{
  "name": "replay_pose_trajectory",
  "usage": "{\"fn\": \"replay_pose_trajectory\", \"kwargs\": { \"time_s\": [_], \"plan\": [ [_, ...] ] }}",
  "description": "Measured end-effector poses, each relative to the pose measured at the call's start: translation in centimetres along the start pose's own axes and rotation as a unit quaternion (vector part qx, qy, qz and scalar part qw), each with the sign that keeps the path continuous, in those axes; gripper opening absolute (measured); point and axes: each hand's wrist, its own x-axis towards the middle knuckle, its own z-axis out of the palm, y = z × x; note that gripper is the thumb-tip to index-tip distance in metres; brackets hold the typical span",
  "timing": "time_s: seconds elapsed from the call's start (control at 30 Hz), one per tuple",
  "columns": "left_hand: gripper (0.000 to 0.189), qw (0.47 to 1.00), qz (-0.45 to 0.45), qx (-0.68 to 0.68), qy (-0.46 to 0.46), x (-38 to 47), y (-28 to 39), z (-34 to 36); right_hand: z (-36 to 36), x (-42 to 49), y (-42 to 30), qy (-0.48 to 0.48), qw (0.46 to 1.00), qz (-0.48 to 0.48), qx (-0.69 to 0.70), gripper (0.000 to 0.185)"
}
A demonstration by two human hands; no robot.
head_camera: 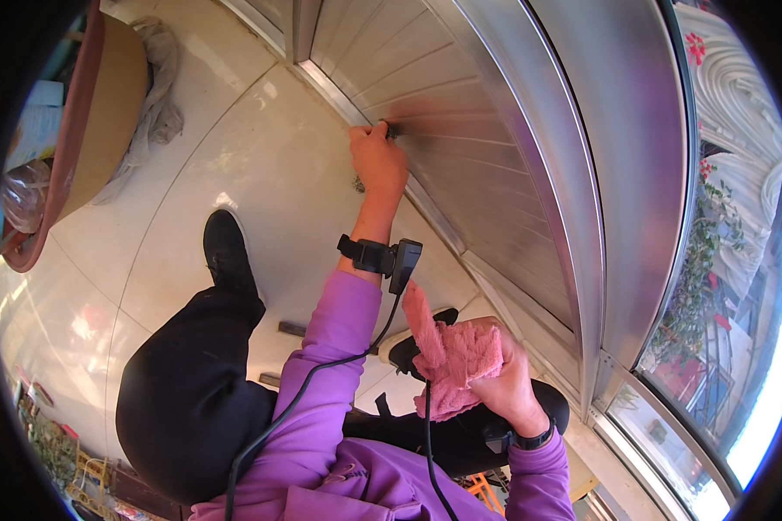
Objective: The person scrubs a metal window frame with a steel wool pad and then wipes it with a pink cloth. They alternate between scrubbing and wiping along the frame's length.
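Note:
My left hand (pixel 379 159) reaches forward to the lower part of a ribbed metal door panel (pixel 456 150), its fingers closed around a small dark scouring pad (pixel 391 132) that mostly hides behind them. Near that wrist, a small grey clump (pixel 359 184) shows on the tiled floor. My right hand (pixel 508 381) holds a crumpled pink cloth (pixel 459 358) above my right leg. Both wrists wear black straps with devices, and black cables run back from them across the purple sleeves.
At left stands a brown basin or tub (pixel 104 111) with packages in it and a grey cloth (pixel 163 98) beside it. The metal door frame (pixel 456 238) runs diagonally along the tiled floor (pixel 189 163). Glass panes (pixel 704 260) are at right. My shoe (pixel 225 244) rests on the tiles.

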Motion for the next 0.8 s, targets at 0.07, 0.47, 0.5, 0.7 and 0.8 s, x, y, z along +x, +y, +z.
{"fn": "replay_pose_trajectory", "kwargs": {
  "time_s": [0.07,0.47,0.5,0.7,0.8],
  "plan": [
    [0.030,1.000,-0.001,0.010,0.001,-0.1,0.0,0.1,-0.1,0.0,-0.1,-0.004,1.000,-0.025,-0.013,0.039],
    [0.031,1.000,-0.016,0.001,-0.003,0.2,-0.1,0.1,0.0,-0.2,0.4,0.003,1.000,-0.020,0.005,0.037],
    [0.031,1.000,-0.018,0.023,-0.002,0.3,-0.1,0.3,0.0,-0.2,0.4,0.004,1.000,0.005,0.011,0.037],
    [0.030,0.998,-0.034,0.055,-0.023,1.7,-1.2,0.6,-0.3,-0.1,0.2,0.012,1.000,0.017,0.016,0.037],
    [0.030,1.000,-0.017,0.015,-0.009,1.2,-1.8,0.9,-0.3,-0.1,0.2,0.002,1.000,0.000,0.005,0.037]
  ]
}}
